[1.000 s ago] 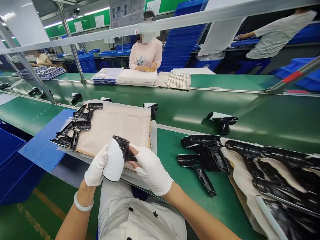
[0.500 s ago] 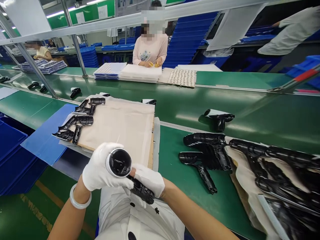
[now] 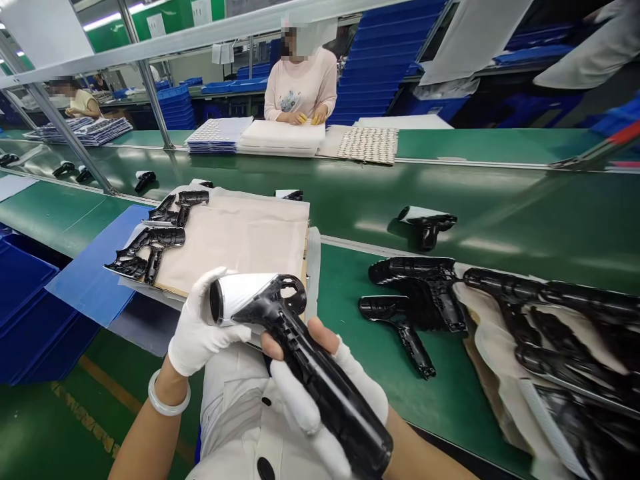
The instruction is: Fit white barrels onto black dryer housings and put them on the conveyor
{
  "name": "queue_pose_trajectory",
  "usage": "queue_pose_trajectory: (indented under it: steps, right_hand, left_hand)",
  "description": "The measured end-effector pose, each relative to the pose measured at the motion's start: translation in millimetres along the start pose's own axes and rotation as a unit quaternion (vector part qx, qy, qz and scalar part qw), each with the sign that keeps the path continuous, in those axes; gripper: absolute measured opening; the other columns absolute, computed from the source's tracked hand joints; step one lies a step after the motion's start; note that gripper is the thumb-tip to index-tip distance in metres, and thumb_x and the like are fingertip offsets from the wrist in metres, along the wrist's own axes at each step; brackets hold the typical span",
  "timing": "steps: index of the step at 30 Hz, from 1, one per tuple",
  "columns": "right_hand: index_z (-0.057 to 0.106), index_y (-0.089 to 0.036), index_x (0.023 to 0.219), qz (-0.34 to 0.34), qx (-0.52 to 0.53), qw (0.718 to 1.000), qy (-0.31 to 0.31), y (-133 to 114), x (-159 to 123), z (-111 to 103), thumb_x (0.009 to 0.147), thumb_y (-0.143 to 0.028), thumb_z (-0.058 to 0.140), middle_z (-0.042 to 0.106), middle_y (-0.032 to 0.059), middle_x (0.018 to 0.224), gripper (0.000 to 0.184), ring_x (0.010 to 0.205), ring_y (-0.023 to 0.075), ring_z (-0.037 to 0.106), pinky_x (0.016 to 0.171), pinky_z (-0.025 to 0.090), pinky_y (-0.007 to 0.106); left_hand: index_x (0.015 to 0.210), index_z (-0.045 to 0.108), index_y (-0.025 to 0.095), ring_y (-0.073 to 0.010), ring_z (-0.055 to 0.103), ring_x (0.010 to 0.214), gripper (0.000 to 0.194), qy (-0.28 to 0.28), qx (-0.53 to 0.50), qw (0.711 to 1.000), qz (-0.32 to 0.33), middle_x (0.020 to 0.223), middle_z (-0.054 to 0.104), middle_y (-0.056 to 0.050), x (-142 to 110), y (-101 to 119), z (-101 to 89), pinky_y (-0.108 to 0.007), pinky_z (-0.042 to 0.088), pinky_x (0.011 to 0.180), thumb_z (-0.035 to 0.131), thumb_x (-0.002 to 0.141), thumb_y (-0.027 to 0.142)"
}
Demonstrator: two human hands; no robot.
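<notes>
Crates (image 3: 27, 300) in deep blue stand at the far left, below the edge of the green bench (image 3: 345, 280). Next to them a blue sheet (image 3: 97, 270) juts out under a cloth-covered pad (image 3: 245, 230). Black shells (image 3: 167, 237) lie along the pad's left side, where they lay a second ago.

The left hand (image 3: 197, 327), gloved and with a white bangle (image 3: 169, 397) at its wrist, curls around the open end of a black-and-white hairdryer casing (image 3: 320, 373). This casing is held over the person's lap, in front of the pad. Half a second ago its round opening faced the viewer; now it lies side-on, the mouth pointing left and the black handle slanting down to the right. Across the belt, a co-worker (image 3: 300, 87) in a pale pink top has both hands at a white stack (image 3: 283, 137). The right hand (image 3: 363, 383), gloved with bare fingertips, is wrapped around the handle.

Farther right, another casing (image 3: 427, 223) on the green belt (image 3: 360, 200) has shifted left against the bench. Two dark handle pieces (image 3: 400, 313) and a long heap of black parts (image 3: 560, 333) have stayed put on the bench.
</notes>
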State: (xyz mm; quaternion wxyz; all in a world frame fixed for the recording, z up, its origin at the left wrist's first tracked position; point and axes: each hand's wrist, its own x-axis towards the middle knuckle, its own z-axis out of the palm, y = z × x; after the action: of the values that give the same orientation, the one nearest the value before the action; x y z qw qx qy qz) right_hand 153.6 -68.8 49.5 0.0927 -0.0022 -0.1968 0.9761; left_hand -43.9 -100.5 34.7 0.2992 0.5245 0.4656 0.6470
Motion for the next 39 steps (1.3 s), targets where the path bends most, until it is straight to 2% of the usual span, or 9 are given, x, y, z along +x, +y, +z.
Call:
queue_pose_trajectory:
  steps: [5, 9, 12, 15, 19, 25, 29, 36, 39]
  right_hand:
    - [0.046, -0.020, 0.092, 0.000, -0.062, 0.989, 0.134, 3, -1, 19, 0.078, -0.071, 0.063, 0.064, -0.0023, 0.060, 0.055, 0.054, 0.0124, 0.065, 0.055, 0.047, 0.018]
    - [0.047, -0.019, 0.083, -0.024, -0.126, 0.980, 0.150, 6, 3, 17, 0.070, -0.069, 0.073, 0.066, 0.0026, 0.058, 0.057, 0.045, 0.0129, 0.058, 0.045, 0.041, 0.020]
    - [0.050, -0.018, 0.081, -0.063, -0.173, 0.969, 0.164, 8, 4, 11, 0.070, -0.068, 0.073, 0.064, 0.0035, 0.057, 0.056, 0.046, 0.0136, 0.057, 0.043, 0.037, 0.021]
    - [0.052, -0.017, 0.083, -0.071, -0.181, 0.965, 0.175, 9, 2, 6, 0.073, -0.068, 0.071, 0.062, 0.0023, 0.058, 0.055, 0.047, 0.0130, 0.056, 0.046, 0.037, 0.022]
    - [0.050, -0.018, 0.080, -0.064, -0.130, 0.975, 0.168, 11, -3, 5, 0.071, -0.067, 0.072, 0.054, -0.0024, 0.055, 0.055, 0.048, 0.0100, 0.049, 0.052, 0.037, 0.022]
    - [0.052, -0.018, 0.081, -0.084, -0.183, 0.966, 0.160, 3, -2, 1, 0.071, -0.064, 0.072, 0.051, -0.0030, 0.062, 0.051, 0.053, 0.0099, 0.046, 0.053, 0.036, 0.023]
    - [0.054, -0.017, 0.076, -0.092, -0.338, 0.921, 0.172, -14, 0, -10, 0.064, -0.059, 0.078, 0.050, -0.0006, 0.072, 0.049, 0.067, 0.0123, 0.046, 0.063, 0.039, 0.027]
    - [0.055, -0.019, 0.070, 0.001, -0.453, 0.875, 0.174, -33, 4, -32, 0.067, -0.041, 0.068, 0.053, 0.0003, 0.072, 0.025, 0.074, 0.0162, 0.049, 0.068, 0.044, 0.030]
    - [0.046, -0.020, 0.059, 0.041, -0.524, 0.828, 0.195, -37, 6, -40, 0.069, -0.030, 0.063, 0.045, -0.0022, 0.063, 0.022, 0.063, 0.0129, 0.040, 0.060, 0.038, 0.028]
  left_hand:
    - [0.128, 0.059, 0.023, -0.0263, 0.069, 0.107, 0.068, 0.019, -0.010, 1.000, 0.015, 0.117, 0.069, -0.009, -1, 4, 7.0, -0.035, 0.057, 0.093, 0.083, 0.072, 0.051]
    - [0.126, 0.061, 0.024, -0.0221, 0.068, 0.103, 0.059, 0.058, 0.085, 0.994, 0.021, 0.116, 0.069, -0.006, -1, 9, 17.5, -0.029, 0.055, 0.090, 0.081, 0.075, 0.047]
    - [0.114, 0.067, 0.022, -0.0205, 0.069, 0.095, 0.034, 0.110, 0.142, 0.984, 0.012, 0.108, 0.071, -0.006, 0, 15, 26.9, -0.028, 0.057, 0.082, 0.058, 0.094, 0.048]
    - [0.105, 0.071, 0.021, -0.0212, 0.069, 0.094, 0.042, 0.129, 0.148, 0.980, -0.017, 0.101, 0.073, -0.006, 3, 19, 32.1, -0.031, 0.057, 0.082, 0.036, 0.103, 0.044]
    - [0.111, 0.070, 0.022, -0.0245, 0.068, 0.104, 0.047, 0.112, 0.104, 0.986, -0.070, 0.104, 0.072, -0.008, 5, 19, 31.2, -0.035, 0.056, 0.090, 0.033, 0.102, 0.051]
    - [0.125, 0.061, 0.026, -0.0219, 0.067, 0.103, 0.046, 0.029, 0.082, 0.996, -0.035, 0.115, 0.069, -0.006, 7, 21, 31.1, -0.032, 0.055, 0.090, 0.063, 0.089, 0.054]
    - [0.127, 0.058, 0.030, -0.0190, 0.066, 0.103, 0.067, 0.025, 0.123, 0.992, -0.033, 0.119, 0.065, -0.003, 8, 24, 36.3, -0.026, 0.054, 0.087, 0.088, 0.068, 0.042]
    - [0.125, 0.059, 0.026, -0.0228, 0.065, 0.105, 0.082, 0.050, 0.118, 0.992, -0.017, 0.118, 0.064, -0.005, 18, 21, 48.6, -0.031, 0.053, 0.089, 0.096, 0.053, 0.037]
    - [0.125, 0.060, 0.026, -0.0226, 0.065, 0.104, 0.080, 0.056, 0.111, 0.992, -0.019, 0.117, 0.065, -0.005, 23, 20, 52.8, -0.031, 0.053, 0.089, 0.096, 0.054, 0.035]
